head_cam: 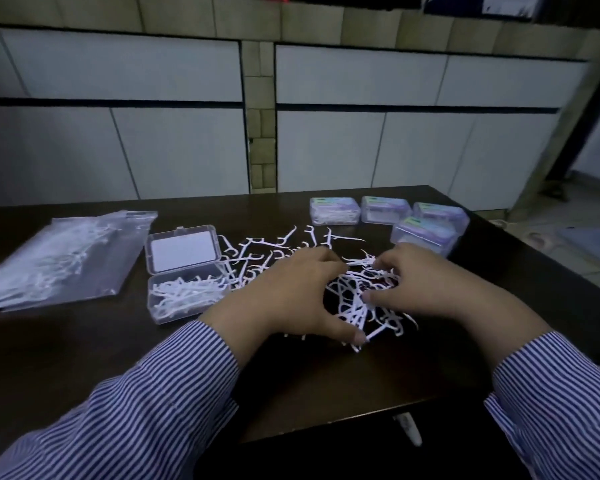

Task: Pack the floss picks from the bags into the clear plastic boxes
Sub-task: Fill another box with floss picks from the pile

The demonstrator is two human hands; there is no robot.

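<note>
A loose heap of white floss picks [352,299] lies on the dark table [84,348], spreading back toward the middle. My left hand [284,299] cups the heap from the left, fingers curled, thumb touching picks at the front. My right hand [426,289] cups it from the right, fingertips among the picks. An open clear plastic box [184,299] stands left of the heap, partly filled with picks, its lid [182,249] tilted back. Further left lie clear bags [59,261] holding more picks.
Several closed, filled boxes [426,230] with purple labels stand at the back right near the table's corner. White cabinet doors [153,133] rise behind the table. A white object [409,427] pokes out below the front edge. Tiled floor [568,244] is on the right.
</note>
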